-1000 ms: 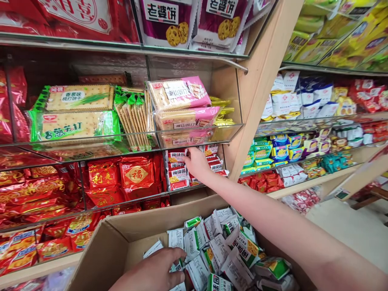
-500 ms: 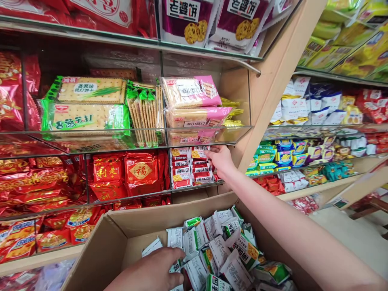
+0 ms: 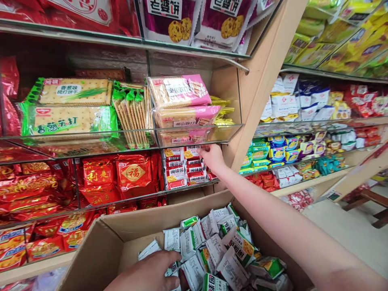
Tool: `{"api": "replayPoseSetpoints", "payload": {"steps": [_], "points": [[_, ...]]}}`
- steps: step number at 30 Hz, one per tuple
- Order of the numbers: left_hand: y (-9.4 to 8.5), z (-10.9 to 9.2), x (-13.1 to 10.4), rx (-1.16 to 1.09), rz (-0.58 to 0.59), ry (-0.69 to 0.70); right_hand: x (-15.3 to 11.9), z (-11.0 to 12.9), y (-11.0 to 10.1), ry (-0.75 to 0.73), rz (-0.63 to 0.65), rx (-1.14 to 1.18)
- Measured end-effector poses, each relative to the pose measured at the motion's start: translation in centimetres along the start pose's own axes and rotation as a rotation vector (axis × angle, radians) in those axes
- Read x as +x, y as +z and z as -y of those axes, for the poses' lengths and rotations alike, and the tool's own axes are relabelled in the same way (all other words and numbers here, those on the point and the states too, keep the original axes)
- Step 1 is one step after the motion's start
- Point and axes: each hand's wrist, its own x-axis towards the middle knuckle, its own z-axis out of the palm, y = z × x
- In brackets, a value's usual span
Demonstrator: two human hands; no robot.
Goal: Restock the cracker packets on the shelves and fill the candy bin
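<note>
My right hand (image 3: 214, 159) reaches into a low shelf compartment, its fingers closed at the right end of a red-and-white snack packet (image 3: 191, 153) on top of a stack. Similar red-and-white packets (image 3: 174, 180) stand in neat columns beside and below it. Down in the cardboard box (image 3: 130, 224), my left hand (image 3: 151, 271) has thumb and forefinger around a small green-and-white snack packet (image 3: 172, 268), partly covered by the hand. Loose green-and-white packets (image 3: 216, 248) lie in a heap right of that hand.
A clear shelf lip (image 3: 194, 135) with pink-wrapped crackers (image 3: 182, 91) overhangs my right hand. Red packets (image 3: 133, 173) fill the compartment to its left. A wooden upright (image 3: 257, 81) rises at the right, with more stocked shelves beyond. A wooden stool (image 3: 370, 202) stands far right.
The view has shifted slightly, so the shelves sit further left. Both hands keep nearly the same places, the right at the stack and the left in the box.
</note>
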Motion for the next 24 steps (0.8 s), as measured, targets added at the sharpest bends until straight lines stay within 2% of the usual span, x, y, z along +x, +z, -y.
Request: {"api": "replayPoseSetpoints", "payload": {"steps": [8,16,20,22,24], "points": [[-0.1,-0.3,0.1,-0.015,0.006,-0.014,-0.3,0.5,-0.7,-0.046,0.037,-0.019],[0.3,1.1,0.7,-0.018,0.017,-0.006,-0.5,0.4,-1.9,-0.060,0.057,-0.070],[0.2,0.9,0.9,-0.012,0.036,-0.018,-2.8,1.1,-4.1,-0.137,0.065,-0.055],[0.3,0.9,1.0,-0.019,0.019,-0.006,-5.4,1.6,-6.1,-0.180,0.218,0.004],[0.7,0.9,1.1,-0.023,0.019,0.029,-8.3,1.3,-8.3,-0.198,0.553,-0.032]]}}
